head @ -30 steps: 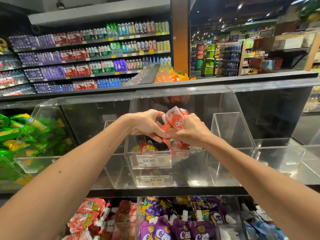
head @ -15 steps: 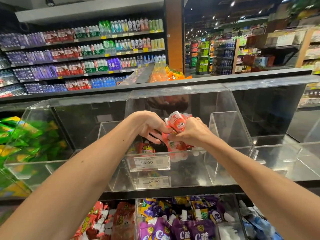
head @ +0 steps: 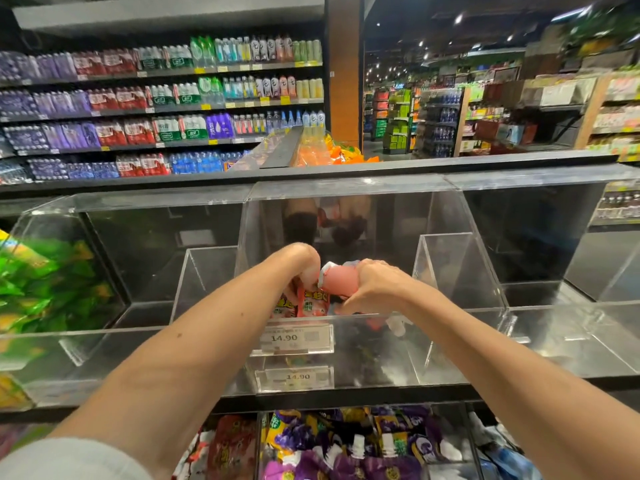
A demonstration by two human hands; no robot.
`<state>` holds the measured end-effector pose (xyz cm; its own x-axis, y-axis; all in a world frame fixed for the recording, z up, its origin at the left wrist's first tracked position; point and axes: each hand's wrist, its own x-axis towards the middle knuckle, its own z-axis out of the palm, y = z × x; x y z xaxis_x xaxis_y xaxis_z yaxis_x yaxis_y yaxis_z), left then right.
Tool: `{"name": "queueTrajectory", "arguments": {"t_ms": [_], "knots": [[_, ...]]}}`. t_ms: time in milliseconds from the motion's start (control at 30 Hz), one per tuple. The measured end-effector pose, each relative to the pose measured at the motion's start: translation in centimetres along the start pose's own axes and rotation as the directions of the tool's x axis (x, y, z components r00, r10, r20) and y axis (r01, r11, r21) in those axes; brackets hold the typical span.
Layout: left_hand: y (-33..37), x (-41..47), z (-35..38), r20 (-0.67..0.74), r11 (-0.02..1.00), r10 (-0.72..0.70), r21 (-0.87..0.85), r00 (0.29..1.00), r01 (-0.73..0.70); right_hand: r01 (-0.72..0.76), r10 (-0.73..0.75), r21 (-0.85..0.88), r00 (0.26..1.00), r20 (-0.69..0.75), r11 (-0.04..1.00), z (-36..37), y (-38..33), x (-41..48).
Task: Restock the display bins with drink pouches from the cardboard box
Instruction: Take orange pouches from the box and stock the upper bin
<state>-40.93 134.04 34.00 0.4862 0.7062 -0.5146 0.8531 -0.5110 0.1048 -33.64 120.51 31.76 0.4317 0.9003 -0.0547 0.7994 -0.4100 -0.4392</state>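
Centrally, red drink pouches [head: 313, 301] stand upright in the middle clear bin [head: 381, 344], behind its 14.90 price tag [head: 294, 337]. From above, the left hand [head: 301, 265] curls its fingers round their tops. Just beside it, the right hand [head: 370, 289] grasps a pink pouch [head: 341, 280] over the bin. Purple pouches [head: 346, 455] fill the lower tier; green packs [head: 41, 282] lie at far left.

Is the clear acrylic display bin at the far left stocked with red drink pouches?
No, that far-left clear acrylic bin holds green and yellow packets; the red drink pouches are in the middle bin.
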Motion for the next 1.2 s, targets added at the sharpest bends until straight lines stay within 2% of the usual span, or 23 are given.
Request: {"name": "queueTrajectory", "arguments": {"t_ms": [100,167,267,300,367,433,500,567,633,767,867,967,1067,1133,1200], "knots": [[-0.3,-0.1,0.9,-0.181,0.979,0.122,0.184,0.976,-0.089,0.020,-0.020,-0.029,1.000,0.001,0.999,0.3,0.0,0.1],[-0.6,-0.6,1.1,-0.250,0.952,0.195,0.279,0.948,-0.123,0.027,-0.027,-0.028,1.000,0.004,0.999,0.3,-0.1,0.0],[-0.7,-0.8,0.4,-0.325,0.941,0.251,0.301,0.912,-0.152,0.027,-0.027,-0.010,1.000,0.016,1.000,0.2,-0.2,-0.3],[-0.7,-0.9,-0.2,-0.353,0.959,0.247,0.220,0.903,-0.176,0.027,-0.027,-0.004,1.000,0.016,1.000,0.1,-0.3,-0.3],[-0.7,-1.5,-1.4,-0.344,0.958,0.205,-0.120,0.916,-0.260,0.017,-0.017,-0.013,1.000,0.012,1.000,-0.1,-0.4,-0.4],[-0.7,-3.0,-2.1,-0.215,0.840,0.224,-0.452,0.951,-0.300,0.012,-0.012,-0.010,1.000,0.013,1.000,-0.2,-0.6,-0.4],[-0.8,-4.4,-2.2,-0.043,0.812,0.325,-0.500,0.945,-0.301,0.031,-0.031,0.000,0.999,0.009,1.000,-0.4,-0.7,-0.5],[-1.2,-5.3,-1.9,0.018,0.819,0.388,-0.465,0.921,-0.336,0.040,-0.041,0.022,0.999,0.013,0.999,-0.7,-0.8,-0.9],[-1.6,-5.7,-1.9,-0.049,0.828,0.375,-0.431,0.926,-0.359,0.049,-0.053,0.082,0.997,0.049,0.995,-0.7,-0.9,-1.1],[-1.6,-6.7,-2.5,-0.163,0.893,0.340,-0.251,0.926,-0.373,0.024,-0.037,0.135,0.995,0.090,0.991,-0.5,-0.8,-0.9],[-1.0,-8.0,-2.8,-0.302,0.938,0.303,-0.072,0.904,-0.339,0.019,-0.026,0.153,0.999,0.048,0.988,-0.5,-0.5,-0.5],[-0.3,-9.0,-2.3,-0.418,0.948,0.319,0.145,0.851,-0.284,-0.001,0.001,0.008,1.000,0.003,1.000,-0.5,-0.4,-0.3],[-0.3,-9.5,-2.1,-0.529,0.932,0.343,0.293,0.776,-0.212,-0.065,0.096,-0.206,0.985,0.143,0.976,-0.8,-0.5,-0.1],[-0.5,-9.5,-2.3,-0.568,0.938,0.328,0.295,0.755,-0.185,-0.054,0.125,-0.380,0.979,0.163,0.923,-0.6,-0.6,0.7],[-0.6,-9.0,-2.2,-0.550,0.947,0.312,0.243,0.775,-0.209,-0.006,0.056,-0.465,0.994,0.092,0.885,-0.5,-0.7,1.2]]}}
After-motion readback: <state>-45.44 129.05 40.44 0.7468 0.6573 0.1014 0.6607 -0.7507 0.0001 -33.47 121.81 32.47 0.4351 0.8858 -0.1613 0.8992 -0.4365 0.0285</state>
